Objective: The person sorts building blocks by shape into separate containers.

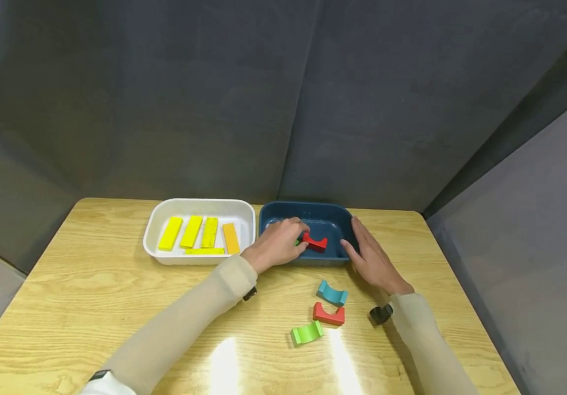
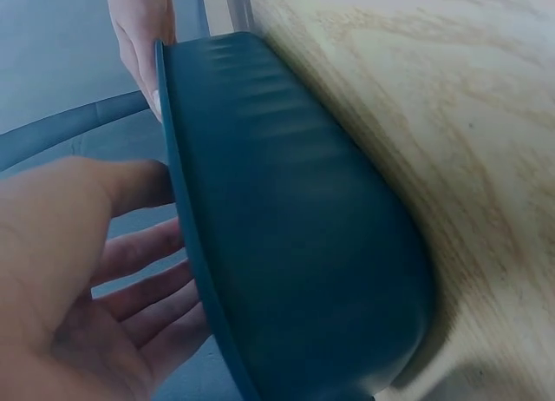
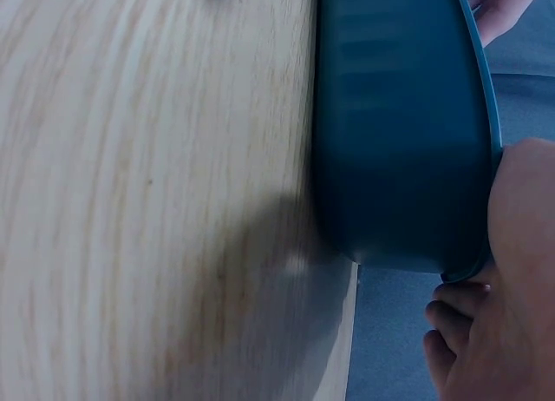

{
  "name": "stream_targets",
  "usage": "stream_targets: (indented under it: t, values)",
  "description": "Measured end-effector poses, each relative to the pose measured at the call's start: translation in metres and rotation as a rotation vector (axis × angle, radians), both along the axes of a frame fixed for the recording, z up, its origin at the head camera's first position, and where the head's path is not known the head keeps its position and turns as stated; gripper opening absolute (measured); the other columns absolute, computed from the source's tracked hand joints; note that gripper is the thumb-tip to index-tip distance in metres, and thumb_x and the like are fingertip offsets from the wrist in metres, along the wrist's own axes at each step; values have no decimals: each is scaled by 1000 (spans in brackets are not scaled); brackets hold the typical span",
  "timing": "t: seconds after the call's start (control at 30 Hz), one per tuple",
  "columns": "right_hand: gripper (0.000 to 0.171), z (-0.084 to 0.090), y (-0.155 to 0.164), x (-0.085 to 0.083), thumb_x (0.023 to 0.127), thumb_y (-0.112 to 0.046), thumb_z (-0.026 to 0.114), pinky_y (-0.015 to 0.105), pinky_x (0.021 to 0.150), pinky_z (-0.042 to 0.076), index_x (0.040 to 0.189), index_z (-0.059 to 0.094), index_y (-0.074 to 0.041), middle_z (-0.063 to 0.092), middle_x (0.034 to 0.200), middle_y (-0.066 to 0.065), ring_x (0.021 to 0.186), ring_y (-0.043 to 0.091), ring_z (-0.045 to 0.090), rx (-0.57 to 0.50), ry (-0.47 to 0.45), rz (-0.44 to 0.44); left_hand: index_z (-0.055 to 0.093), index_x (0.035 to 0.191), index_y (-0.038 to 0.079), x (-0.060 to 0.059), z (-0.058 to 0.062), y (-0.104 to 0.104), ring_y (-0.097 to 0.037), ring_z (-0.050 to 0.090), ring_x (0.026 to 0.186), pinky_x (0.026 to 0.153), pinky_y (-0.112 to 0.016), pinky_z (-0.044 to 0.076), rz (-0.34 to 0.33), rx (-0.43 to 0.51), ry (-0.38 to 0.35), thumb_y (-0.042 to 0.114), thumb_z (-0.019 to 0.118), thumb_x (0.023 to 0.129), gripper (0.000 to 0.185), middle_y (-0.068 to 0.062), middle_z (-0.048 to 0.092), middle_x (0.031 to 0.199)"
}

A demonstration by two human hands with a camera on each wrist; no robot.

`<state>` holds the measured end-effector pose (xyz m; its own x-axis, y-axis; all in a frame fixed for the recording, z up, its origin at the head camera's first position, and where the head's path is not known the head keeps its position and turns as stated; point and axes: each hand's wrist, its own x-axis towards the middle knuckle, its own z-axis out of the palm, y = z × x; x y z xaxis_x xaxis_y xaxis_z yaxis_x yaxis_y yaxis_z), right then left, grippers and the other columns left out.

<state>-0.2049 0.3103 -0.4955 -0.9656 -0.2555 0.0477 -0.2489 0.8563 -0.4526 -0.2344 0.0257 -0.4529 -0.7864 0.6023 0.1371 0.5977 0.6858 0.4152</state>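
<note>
A dark blue bin (image 1: 313, 261) stands on the table. My left hand (image 1: 277, 242) reaches over its near rim, thumb and fingertips pinching the left end of a red arch-shaped block (image 1: 317, 244) inside. A bit of a green block (image 1: 297, 242) shows between thumb and fingers. In the left wrist view, the bin wall (image 2: 277, 201) hides the fingertips and the blocks. My right hand (image 1: 374, 258) holds the bin's right end, its thumb inside the rim and its fingers along the outside. In the right wrist view, that hand (image 3: 512, 288) is at the bin's corner.
A white bin (image 1: 150, 244) with several yellow blocks and an orange block (image 1: 231, 238) stands left of the blue bin. In front lie a blue curved block (image 1: 332, 294), a red arch block (image 1: 328, 315) and a green curved block (image 1: 307, 333). Grey panels (image 1: 204, 99) surround the wooden table (image 1: 91, 307).
</note>
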Motion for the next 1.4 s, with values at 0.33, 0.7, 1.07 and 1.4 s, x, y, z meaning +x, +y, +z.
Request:
stream_targets:
  t: [0.33,0.7,1.07,1.4]
  values:
    - [79,0,-1,0,115,-47,44,63,131,17,172,8,-5,6,180,13,165,41,14,-6,1,-1,73,137,8,11,3,-7,-21,75,108,88,-35,64,-23,1,46,27,71,105,37,-10,68,142]
    - [77,-1,-2,0,115,-41,47,64,130,17,172,10,-3,7,180,14,164,42,15,-10,10,-3,73,136,8,19,7,-13,-22,73,115,93,-36,63,-43,14,110,28,70,106,36,-9,70,139]
    - [80,-4,1,-1,115,-50,43,64,130,18,173,8,-6,7,180,14,164,42,15,4,12,-13,72,138,9,34,15,-24,-22,72,116,87,-32,65,-67,-4,123,28,72,105,39,-10,70,138]
    - [79,-3,0,-2,115,-46,44,64,130,17,173,8,-6,7,180,13,164,42,15,0,9,-11,73,139,12,49,16,-31,-19,71,113,92,-32,63,-80,9,124,30,74,104,39,-7,70,137]
